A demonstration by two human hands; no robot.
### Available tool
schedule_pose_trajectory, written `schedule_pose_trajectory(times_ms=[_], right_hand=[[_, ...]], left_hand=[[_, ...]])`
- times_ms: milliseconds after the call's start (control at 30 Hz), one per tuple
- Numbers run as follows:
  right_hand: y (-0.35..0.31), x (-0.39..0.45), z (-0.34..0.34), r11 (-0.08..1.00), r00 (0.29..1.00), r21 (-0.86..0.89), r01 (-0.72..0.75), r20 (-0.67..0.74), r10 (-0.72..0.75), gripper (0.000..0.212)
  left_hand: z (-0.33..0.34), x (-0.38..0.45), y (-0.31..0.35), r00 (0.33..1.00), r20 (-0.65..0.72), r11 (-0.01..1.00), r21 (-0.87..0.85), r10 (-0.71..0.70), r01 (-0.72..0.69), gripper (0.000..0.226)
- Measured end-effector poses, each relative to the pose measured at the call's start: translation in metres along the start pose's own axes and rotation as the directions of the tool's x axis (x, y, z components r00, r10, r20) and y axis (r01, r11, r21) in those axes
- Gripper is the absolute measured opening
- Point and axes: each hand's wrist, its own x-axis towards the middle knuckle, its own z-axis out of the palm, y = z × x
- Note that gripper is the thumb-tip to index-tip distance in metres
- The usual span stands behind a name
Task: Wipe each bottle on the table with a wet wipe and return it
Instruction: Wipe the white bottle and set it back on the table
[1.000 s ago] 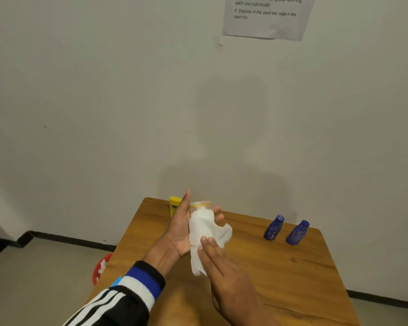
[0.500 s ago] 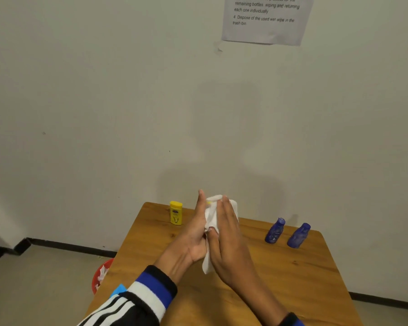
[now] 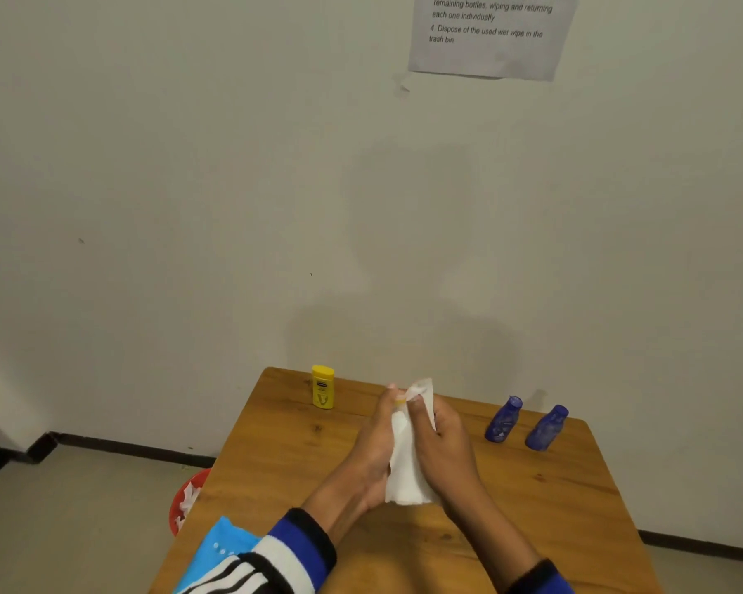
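Compared with half a second ago, you are now keeping your hands lower over the table, and the right hand (image 3: 440, 439) is curling its fingers round the wet wipe (image 3: 404, 469) rather than lying flat against it. One second ago the wrapped bottle was showing its cap above the wipe; now the bottle (image 3: 400, 403) is almost wholly covered, with only a sliver of yellow peeking out near your fingertips. Your left hand (image 3: 372, 443) is cupping the wrapped bundle from the other side, its fingers lying along it, so both hands are grasping the bottle through the wipe, above the middle of the wooden table (image 3: 284, 456). The small yellow bottle (image 3: 322, 387) is standing upright near the far left corner, and the two blue bottles (image 3: 503, 419) (image 3: 547, 427) are standing just beside each other toward the far right, well apart from your hands. A printed sheet (image 3: 487, 34) is hanging on the pale wall behind the table. On the floor at the table's left side, a red bin (image 3: 185, 499) is holding crumpled white pieces. A light blue packet (image 3: 217, 555) is lying at the near left edge of the table, partly hidden by your striped sleeve (image 3: 271, 559).
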Motion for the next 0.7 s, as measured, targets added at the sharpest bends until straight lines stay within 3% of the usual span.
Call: schedule_pose_trajectory(times_ms=[133, 300, 400, 533, 600, 700], right_hand=[[-0.005, 0.004, 0.002, 0.993, 0.992, -0.005, 0.119, -0.047, -0.119, 0.009], [-0.01, 0.008, -0.005, 0.964, 0.964, -0.03, 0.263, -0.03, -0.264, 0.009], [-0.012, 0.012, -0.011, 0.952, 0.952, -0.086, 0.295, 0.116, -0.284, 0.006], [-0.022, 0.019, -0.016, 0.935, 0.929, -0.191, 0.3, 0.281, -0.24, 0.018], [-0.023, 0.022, -0.018, 0.907, 0.917, -0.225, 0.355, 0.27, -0.293, 0.019], [-0.022, 0.025, -0.021, 0.873, 0.911, -0.26, 0.412, 0.126, -0.392, 0.03]], left_hand=[[-0.002, -0.002, 0.0, 1.0, 0.021, 0.999, -0.028, -0.013, 0.014, 0.073], [-0.008, -0.009, 0.002, 0.993, 0.108, 0.993, -0.104, -0.052, 0.063, 0.087], [-0.007, -0.009, 0.005, 0.991, 0.125, 0.988, -0.143, -0.039, 0.057, 0.085], [-0.003, -0.005, 0.01, 0.988, 0.15, 0.985, -0.157, -0.041, 0.065, 0.087], [-0.002, -0.005, 0.01, 0.987, 0.153, 0.988, -0.145, -0.038, 0.061, 0.089], [0.005, -0.007, 0.009, 0.991, 0.126, 0.99, -0.134, -0.032, 0.049, 0.091]])
